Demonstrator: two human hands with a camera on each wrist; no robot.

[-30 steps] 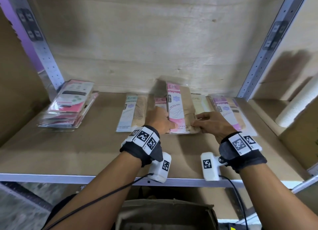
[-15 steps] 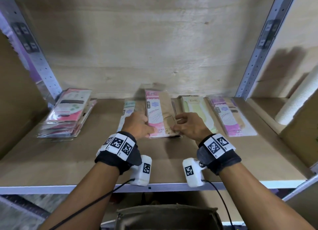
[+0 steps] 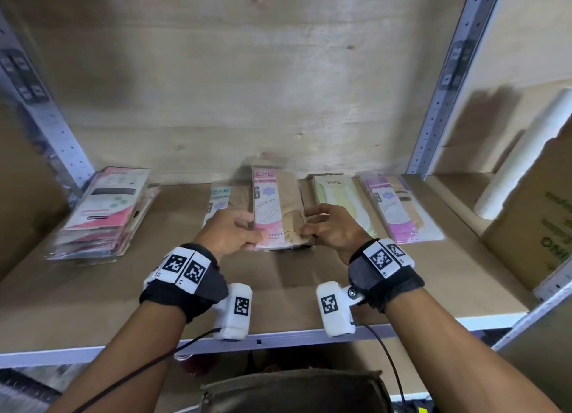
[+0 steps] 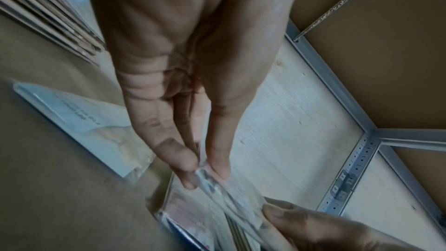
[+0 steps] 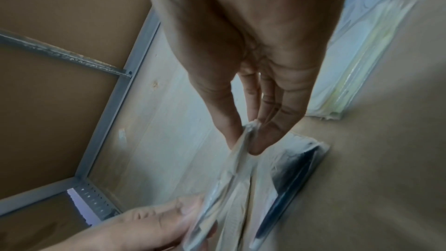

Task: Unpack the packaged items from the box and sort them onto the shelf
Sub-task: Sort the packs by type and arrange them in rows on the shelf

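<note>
Shelf board of brown fibreboard (image 3: pixel 93 304) carries, at its far left, a leaning stack of pink-and-white flat packets (image 3: pixel 102 214) beside the perforated grey metal upright (image 3: pixel 46 128). Next comes a teal-labelled flat sock packet (image 3: pixel 218 197), lying flat and partly hidden behind the left hand (image 3: pixel 227 234). That hand pinches the left edge of the pink-labelled clear packet of beige socks (image 3: pixel 277 208) — thumb on one face, fingers (image 4: pixel 176 152) on the other, pressed together on the plastic. This packet is held at the shelf centre, above other packets lying under it; the wrist views show a dark-edged one there. Its right edge is pinched by the right hand (image 3: pixel 332 231), thumb and fingers (image 5: pixel 272 127) closed on the film. Further right lie a pale-yellow packet (image 3: pixel 335 193) and a purple-labelled packet (image 3: pixel 399 211) — both flat on the board. Beyond the right upright stand a white roll (image 3: pixel 520 159) and a brown carton (image 3: pixel 541 220).
</note>
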